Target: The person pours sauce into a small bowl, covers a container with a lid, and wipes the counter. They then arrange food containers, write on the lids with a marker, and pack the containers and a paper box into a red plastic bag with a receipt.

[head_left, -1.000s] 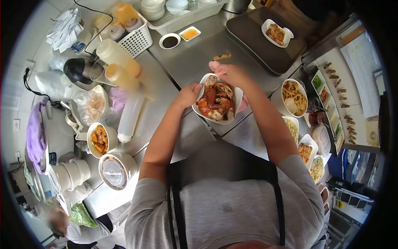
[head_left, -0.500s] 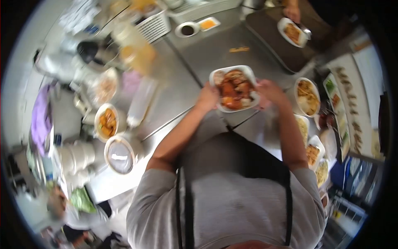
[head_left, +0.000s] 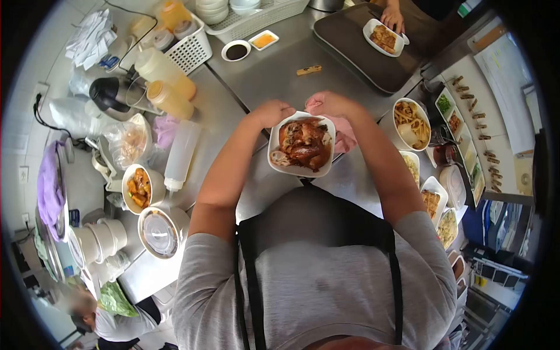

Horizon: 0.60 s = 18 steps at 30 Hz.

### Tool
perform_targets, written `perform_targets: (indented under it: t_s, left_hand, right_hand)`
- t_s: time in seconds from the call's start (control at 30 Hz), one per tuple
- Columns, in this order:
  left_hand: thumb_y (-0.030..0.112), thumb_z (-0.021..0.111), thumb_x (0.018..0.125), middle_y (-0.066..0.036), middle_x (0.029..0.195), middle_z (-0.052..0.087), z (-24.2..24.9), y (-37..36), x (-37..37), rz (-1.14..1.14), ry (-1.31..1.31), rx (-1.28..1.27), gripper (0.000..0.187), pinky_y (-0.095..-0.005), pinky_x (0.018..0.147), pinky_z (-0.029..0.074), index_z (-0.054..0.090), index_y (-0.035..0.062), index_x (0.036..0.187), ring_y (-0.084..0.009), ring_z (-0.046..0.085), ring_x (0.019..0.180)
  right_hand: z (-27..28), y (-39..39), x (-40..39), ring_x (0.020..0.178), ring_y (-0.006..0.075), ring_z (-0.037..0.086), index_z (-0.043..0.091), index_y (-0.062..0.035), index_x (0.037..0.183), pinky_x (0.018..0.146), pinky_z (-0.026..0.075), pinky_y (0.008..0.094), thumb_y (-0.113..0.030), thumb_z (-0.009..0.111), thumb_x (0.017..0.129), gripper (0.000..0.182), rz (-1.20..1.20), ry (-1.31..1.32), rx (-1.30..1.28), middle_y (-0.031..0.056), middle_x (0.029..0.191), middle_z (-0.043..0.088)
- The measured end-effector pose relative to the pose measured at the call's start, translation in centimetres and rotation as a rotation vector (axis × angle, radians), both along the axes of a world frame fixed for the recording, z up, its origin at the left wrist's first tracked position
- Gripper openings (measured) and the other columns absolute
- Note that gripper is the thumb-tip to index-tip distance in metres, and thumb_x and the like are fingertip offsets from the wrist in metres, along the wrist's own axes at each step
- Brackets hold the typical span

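Observation:
A white square dish [head_left: 273,158] heaped with glossy browned roast meat [head_left: 303,143] is in front of my chest. My left hand [head_left: 272,113] is closed at its far left corner, fingertips on the rim. At the far right edge, my right hand [head_left: 329,104] is closed around a bunched pink cloth [head_left: 344,133], which hangs down beside the dish along its right side. The undersides of both hands' grips are hidden from above.
At the far right, another person's hand [head_left: 393,18] touches a white dish of food [head_left: 382,38] on a brown tray [head_left: 350,49]. Sauce dishes, squeeze bottles [head_left: 181,154] and lidded tubs [head_left: 161,234] stand left. A tub of fries-like strips [head_left: 410,123] and food dishes line the right.
The dish has come nearer my body and slightly left. My hands have shifted from its sides to its far corners, and the pink cloth shows more. The other person's dish appears farther left.

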<state>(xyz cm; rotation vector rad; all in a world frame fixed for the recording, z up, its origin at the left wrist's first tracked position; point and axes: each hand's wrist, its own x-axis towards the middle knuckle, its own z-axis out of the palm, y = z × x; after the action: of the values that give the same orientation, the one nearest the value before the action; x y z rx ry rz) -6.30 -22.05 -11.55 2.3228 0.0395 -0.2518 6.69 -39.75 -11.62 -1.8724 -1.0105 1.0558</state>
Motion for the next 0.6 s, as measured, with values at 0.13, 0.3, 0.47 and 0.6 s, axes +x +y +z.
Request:
perform_targets:
  t_s: [0.13, 0.3, 0.47, 0.6]
  left_hand:
    - [0.026, 0.043, 0.082, -0.019, 0.075, 0.057, 1.1, -0.6, -1.6, 0.007, -0.083, 0.085, 0.029, -0.0369, 0.066, 0.042, 0.058, 0.0014, 0.084, -0.0328, 0.055, 0.072]
    - [0.025, 0.043, 0.082, -0.021, 0.075, 0.055, 1.3, -2.0, -3.3, 0.242, -0.088, 0.113, 0.028, -0.0393, 0.066, 0.042, 0.057, 0.0009, 0.082, -0.036, 0.053, 0.072]
    - [0.024, 0.04, 0.083, -0.021, 0.077, 0.056, 0.3, -2.4, -4.6, 0.489, -0.15, 0.078, 0.029, -0.0424, 0.068, 0.04, 0.055, -0.0002, 0.077, -0.0372, 0.052, 0.075]
    - [0.024, 0.039, 0.083, -0.022, 0.077, 0.055, -0.5, -1.6, -5.4, 0.649, -0.193, 0.104, 0.03, -0.0428, 0.068, 0.04, 0.053, -0.0016, 0.077, -0.0385, 0.052, 0.075]
  right_hand:
    - [1.4, -2.4, -0.6, 0.077, 0.0129, 0.053, 0.057, -0.0005, 0.084, 0.071, 0.042, 0.0259, -0.016, 0.059, 0.071, 0.02, -0.107, 0.044, 0.042, 0.0065, 0.083, 0.059]
    - [1.6, -3.9, -3.4, 0.074, 0.0177, 0.055, 0.057, 0.0001, 0.082, 0.067, 0.042, 0.0286, -0.021, 0.059, 0.069, 0.024, -0.413, -0.148, 0.144, 0.0096, 0.082, 0.06]
    - [1.6, -6.1, -4.5, 0.071, 0.0251, 0.056, 0.056, 0.0006, 0.08, 0.065, 0.043, 0.031, -0.026, 0.058, 0.068, 0.029, -0.437, -0.267, -0.114, 0.0141, 0.078, 0.059]
    - [0.1, -9.2, -3.5, 0.075, 0.0279, 0.055, 0.056, -0.0017, 0.085, 0.069, 0.043, 0.0347, -0.025, 0.058, 0.068, 0.029, -0.254, -0.277, -0.214, 0.0141, 0.08, 0.056]
